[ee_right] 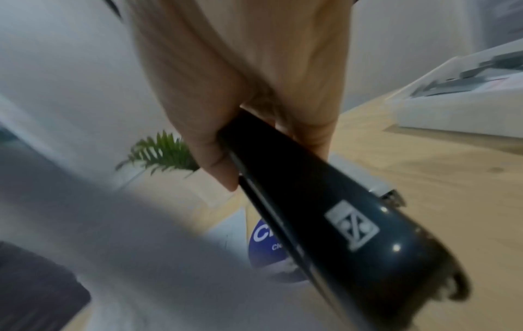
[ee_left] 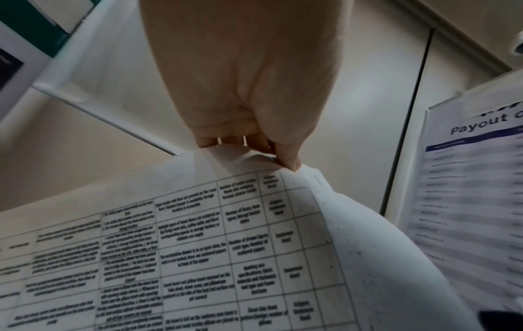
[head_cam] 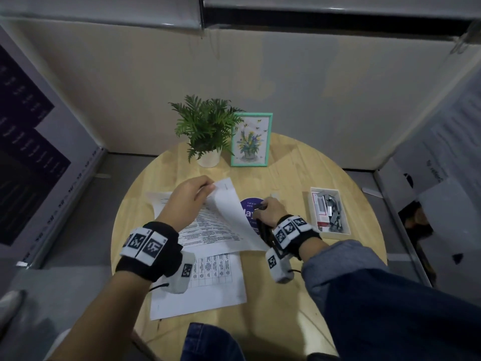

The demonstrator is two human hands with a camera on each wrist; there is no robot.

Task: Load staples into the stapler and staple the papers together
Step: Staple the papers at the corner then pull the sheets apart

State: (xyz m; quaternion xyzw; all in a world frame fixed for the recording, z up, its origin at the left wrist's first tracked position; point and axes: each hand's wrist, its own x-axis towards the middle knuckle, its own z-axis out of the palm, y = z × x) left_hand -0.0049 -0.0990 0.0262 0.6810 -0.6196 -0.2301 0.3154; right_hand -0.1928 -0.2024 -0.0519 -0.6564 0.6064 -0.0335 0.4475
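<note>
Left hand (head_cam: 188, 198) pinches the top corner of white printed paper sheets (head_cam: 218, 220), thumb and fingers (ee_left: 288, 156) closed on the lifted, curled edge above the round light-wood bench (head_cam: 299, 178). Right hand (head_cam: 269, 211) has its fingers wrapped around a black glossy stapler (ee_right: 325, 212), held just beside the sheets' right edge, over a blue round sticker (head_cam: 251, 204). 1 more printed sheet (head_cam: 208, 287) lies flat nearer the person. White open box of grey staple strips (head_cam: 329, 213) sits to the right, apart.
</note>
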